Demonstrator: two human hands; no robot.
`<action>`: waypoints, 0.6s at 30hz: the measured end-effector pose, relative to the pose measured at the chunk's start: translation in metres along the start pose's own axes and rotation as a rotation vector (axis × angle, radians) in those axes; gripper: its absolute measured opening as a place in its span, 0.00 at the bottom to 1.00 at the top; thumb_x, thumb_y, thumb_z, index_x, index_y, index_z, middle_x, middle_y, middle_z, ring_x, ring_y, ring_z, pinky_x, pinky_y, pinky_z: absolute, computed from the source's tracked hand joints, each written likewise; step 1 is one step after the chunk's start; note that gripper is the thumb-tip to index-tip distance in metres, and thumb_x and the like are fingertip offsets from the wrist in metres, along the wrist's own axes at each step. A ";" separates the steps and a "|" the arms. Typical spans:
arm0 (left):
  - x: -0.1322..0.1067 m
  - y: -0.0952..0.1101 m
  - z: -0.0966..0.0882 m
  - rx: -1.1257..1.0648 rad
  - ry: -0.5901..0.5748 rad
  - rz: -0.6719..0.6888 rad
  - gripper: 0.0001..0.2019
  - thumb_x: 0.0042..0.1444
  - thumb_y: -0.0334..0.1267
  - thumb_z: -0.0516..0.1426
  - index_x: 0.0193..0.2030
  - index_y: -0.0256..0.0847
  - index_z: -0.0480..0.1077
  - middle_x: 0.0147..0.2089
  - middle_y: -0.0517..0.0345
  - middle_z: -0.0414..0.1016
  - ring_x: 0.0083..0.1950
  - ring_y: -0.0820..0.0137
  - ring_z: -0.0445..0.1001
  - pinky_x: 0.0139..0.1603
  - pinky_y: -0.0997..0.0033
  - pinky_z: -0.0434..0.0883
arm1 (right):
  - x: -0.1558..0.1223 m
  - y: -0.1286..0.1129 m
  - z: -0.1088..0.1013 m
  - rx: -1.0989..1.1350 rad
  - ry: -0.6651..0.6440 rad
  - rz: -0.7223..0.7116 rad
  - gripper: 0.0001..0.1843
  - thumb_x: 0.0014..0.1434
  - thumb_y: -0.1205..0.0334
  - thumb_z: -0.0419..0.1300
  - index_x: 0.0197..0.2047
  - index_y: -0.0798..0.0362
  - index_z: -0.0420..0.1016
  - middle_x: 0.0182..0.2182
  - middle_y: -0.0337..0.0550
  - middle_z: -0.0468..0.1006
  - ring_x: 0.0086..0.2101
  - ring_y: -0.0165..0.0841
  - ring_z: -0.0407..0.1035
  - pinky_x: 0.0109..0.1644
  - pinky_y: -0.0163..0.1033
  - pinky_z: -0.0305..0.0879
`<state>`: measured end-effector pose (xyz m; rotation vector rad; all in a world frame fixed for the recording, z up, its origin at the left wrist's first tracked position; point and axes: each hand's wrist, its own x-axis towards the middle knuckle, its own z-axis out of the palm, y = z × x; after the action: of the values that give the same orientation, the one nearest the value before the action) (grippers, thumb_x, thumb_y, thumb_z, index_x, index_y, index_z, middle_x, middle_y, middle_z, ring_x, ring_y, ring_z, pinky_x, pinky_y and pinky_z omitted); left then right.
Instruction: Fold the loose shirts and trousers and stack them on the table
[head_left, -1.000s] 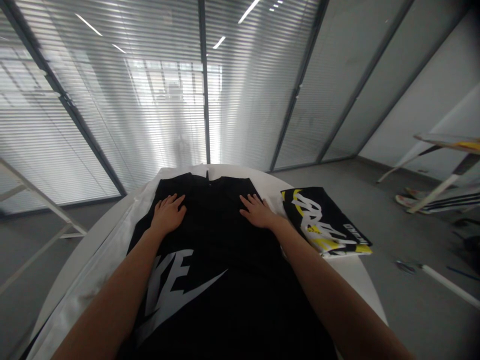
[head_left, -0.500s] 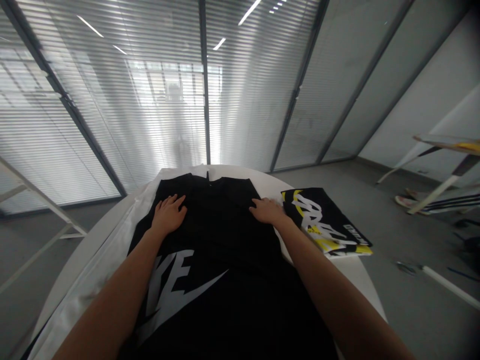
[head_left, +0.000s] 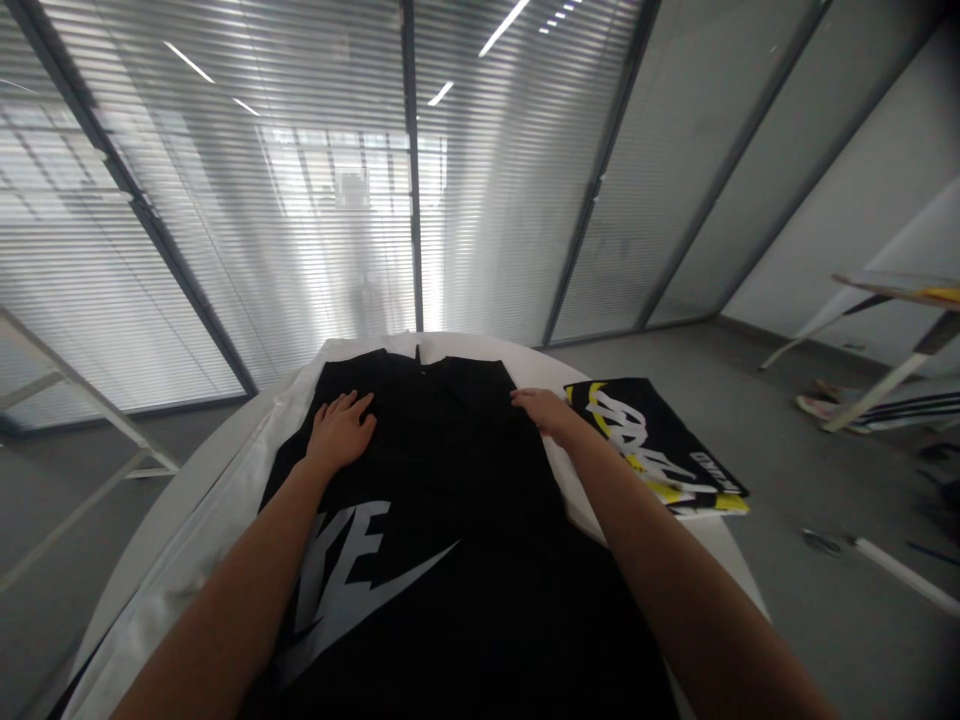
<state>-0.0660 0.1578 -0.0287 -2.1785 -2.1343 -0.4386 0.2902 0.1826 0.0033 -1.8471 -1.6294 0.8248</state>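
A black T-shirt (head_left: 450,470) with a large white Nike logo lies flat on a round white table (head_left: 716,540), its collar at the far side. My left hand (head_left: 341,432) rests palm down on the shirt's upper left part, fingers apart and holding nothing. My right hand (head_left: 544,412) lies flat at the shirt's upper right edge, close to a folded black and yellow printed garment (head_left: 649,445). That garment sits on the table to the right of the shirt, not touched by my hand.
A white cloth (head_left: 225,510) covers the table's left side beneath the shirt. Behind the table stands a glass partition (head_left: 262,240) with blinds. On the grey floor to the right lies a white rod (head_left: 904,575); a white-legged table (head_left: 892,290) stands beyond it.
My right hand has slid outward and away from me to the shirt's right edge, nearer the folded garment. My left hand has stayed nearly still.
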 end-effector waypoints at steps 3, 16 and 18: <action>0.000 0.001 0.000 0.009 -0.003 -0.003 0.26 0.62 0.46 0.45 0.66 0.48 0.61 0.68 0.51 0.59 0.69 0.58 0.55 0.67 0.50 0.50 | 0.000 0.002 0.005 0.222 -0.043 0.070 0.22 0.54 0.62 0.56 0.53 0.52 0.73 0.40 0.44 0.80 0.36 0.35 0.74 0.32 0.34 0.67; -0.004 0.004 -0.005 0.004 0.006 0.010 0.25 0.62 0.45 0.45 0.65 0.46 0.62 0.68 0.49 0.59 0.68 0.57 0.56 0.67 0.49 0.51 | 0.001 0.007 0.022 0.303 0.007 -0.093 0.32 0.45 0.67 0.56 0.57 0.54 0.73 0.53 0.45 0.75 0.53 0.39 0.68 0.58 0.43 0.61; -0.004 0.003 -0.004 0.001 0.013 0.012 0.25 0.62 0.45 0.45 0.65 0.46 0.62 0.67 0.48 0.60 0.68 0.56 0.56 0.67 0.49 0.50 | 0.002 0.008 0.022 0.273 0.006 -0.104 0.32 0.46 0.67 0.55 0.57 0.53 0.72 0.52 0.44 0.76 0.52 0.39 0.69 0.58 0.45 0.62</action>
<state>-0.0632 0.1532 -0.0252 -2.1805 -2.1135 -0.4503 0.2796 0.1838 -0.0180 -1.5625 -1.5110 0.9435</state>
